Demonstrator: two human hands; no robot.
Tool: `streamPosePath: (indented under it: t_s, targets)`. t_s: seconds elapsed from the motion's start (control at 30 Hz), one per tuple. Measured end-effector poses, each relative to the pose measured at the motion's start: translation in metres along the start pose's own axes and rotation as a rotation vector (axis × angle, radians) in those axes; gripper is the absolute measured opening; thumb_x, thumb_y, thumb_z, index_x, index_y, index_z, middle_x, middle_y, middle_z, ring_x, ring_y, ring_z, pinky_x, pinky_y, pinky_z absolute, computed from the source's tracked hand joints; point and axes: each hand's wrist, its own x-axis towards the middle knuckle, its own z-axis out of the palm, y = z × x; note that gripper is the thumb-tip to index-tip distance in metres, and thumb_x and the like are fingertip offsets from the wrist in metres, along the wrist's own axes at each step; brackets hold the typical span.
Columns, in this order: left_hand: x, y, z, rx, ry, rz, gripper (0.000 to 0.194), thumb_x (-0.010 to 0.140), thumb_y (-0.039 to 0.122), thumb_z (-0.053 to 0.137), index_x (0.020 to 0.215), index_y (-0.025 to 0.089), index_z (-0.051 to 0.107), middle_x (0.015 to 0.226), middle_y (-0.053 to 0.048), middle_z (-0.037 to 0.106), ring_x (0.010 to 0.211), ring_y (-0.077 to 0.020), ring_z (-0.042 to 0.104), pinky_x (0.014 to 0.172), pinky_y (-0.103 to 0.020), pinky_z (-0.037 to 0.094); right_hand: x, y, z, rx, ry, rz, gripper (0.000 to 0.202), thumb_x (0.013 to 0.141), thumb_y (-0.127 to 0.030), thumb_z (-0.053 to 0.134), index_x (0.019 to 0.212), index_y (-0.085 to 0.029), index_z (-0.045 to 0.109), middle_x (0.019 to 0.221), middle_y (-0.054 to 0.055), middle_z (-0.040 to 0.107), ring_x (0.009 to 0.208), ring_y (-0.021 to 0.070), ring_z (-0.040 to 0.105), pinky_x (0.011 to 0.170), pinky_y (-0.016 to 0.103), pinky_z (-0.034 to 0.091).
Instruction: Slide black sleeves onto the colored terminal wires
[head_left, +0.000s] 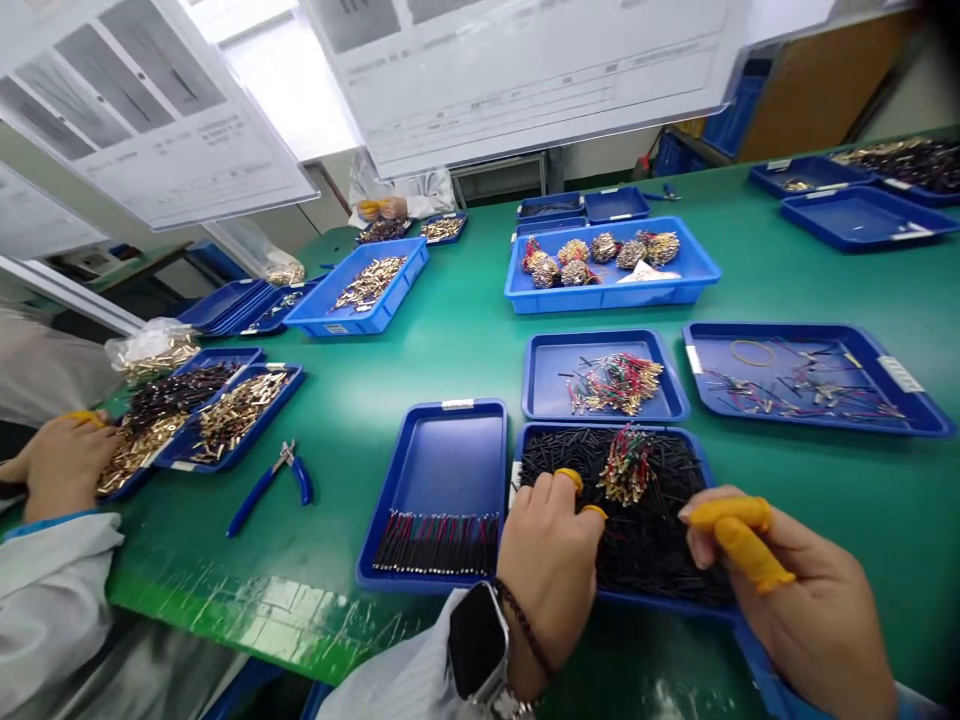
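My left hand (551,545), with a watch and a braided bracelet at the wrist, reaches over a blue tray (705,455) full of short black tubes (660,560). Its fingers, two in yellow finger cots, are curled at the tubes; what they grip is hidden. A bundle of thin coloured wires with gold ends (628,465) lies on the tubes. At the tray's right side my right hand (802,575) is pinched closed, thumb and finger in yellow cots; I cannot make out anything between them. Left of my left hand, a blue tray (450,450) holds a row of black-sleeved wire pieces (435,545).
Behind stand a tray of loose wires (540,375), another with scattered wires (810,345) and a bin of wire bundles (615,295). Blue-handled pliers (274,485) lie left. A co-worker's hand (67,460) is at trays of brass parts; another person sits across. Paper sheets (525,80) hang above.
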Motion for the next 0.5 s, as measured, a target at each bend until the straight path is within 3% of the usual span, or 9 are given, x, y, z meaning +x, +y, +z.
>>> streamPosePath:
  t_s: [0.17,0.5]
  targets:
    - [-0.001,-0.003,0.005,0.032,0.025,0.051,0.010,0.077,0.011,0.058,0.073,0.019,0.061,0.095,-0.006,0.056,0.086,-0.0223,0.053,0.070,-0.038,0.046,-0.005,-0.010,-0.001,0.070,-0.095,0.034,0.013,0.085,-0.028,0.054,0.087,-0.021,0.064,0.073,0.004,0.055,0.059,0.0145,0.049,0.052,0.025,0.042]
    - [0.002,-0.010,0.012,-0.050,0.053,0.052,0.013,0.076,0.013,0.060,0.088,0.019,0.062,0.105,-0.008,0.055,0.098,-0.0235,0.053,0.080,-0.041,0.049,-0.002,-0.022,0.006,0.113,-0.062,0.062,0.016,0.083,-0.032,0.054,0.080,-0.020,0.064,0.066,0.003,0.055,0.054,0.0131,0.047,0.047,0.023,0.042]
